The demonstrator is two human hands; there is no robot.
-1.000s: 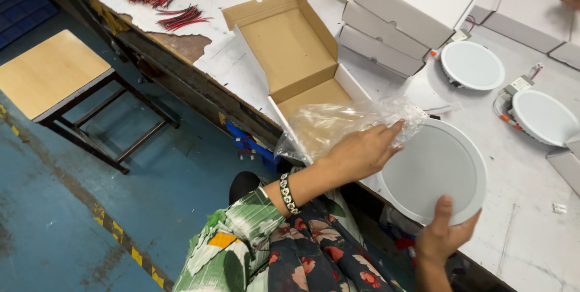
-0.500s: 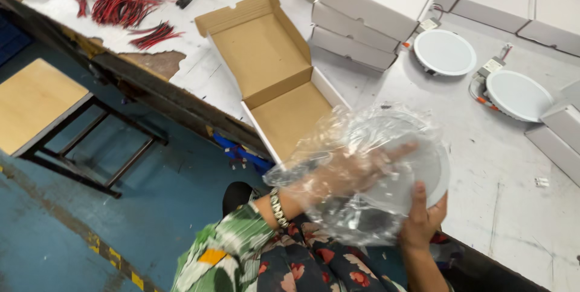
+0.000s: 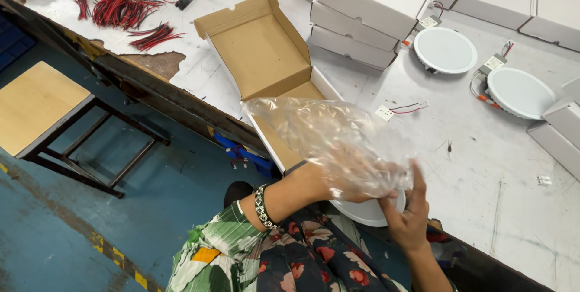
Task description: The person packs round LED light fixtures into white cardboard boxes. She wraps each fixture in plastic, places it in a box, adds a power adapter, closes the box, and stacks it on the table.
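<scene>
Crinkled clear plastic bag (image 3: 338, 147) veils the left hand (image 3: 338, 186) gripping it; right hand (image 3: 408, 216) clasps a round white downlight (image 3: 365, 212), mostly hidden, at the bench's (image 3: 483, 171) near edge.

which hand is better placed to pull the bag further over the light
Left. The left hand is already inside the clear plastic bag, while the right hand supports the round white light at its rim.

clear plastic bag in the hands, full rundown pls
The clear plastic bag is thin, crinkled, glossy film, puffed open and see-through. It lies tilted over the open cardboard box at the table edge and covers most of a round white lamp. The left hand is inside it; the right hand holds the lamp's rim at the bag's lower end.
</scene>
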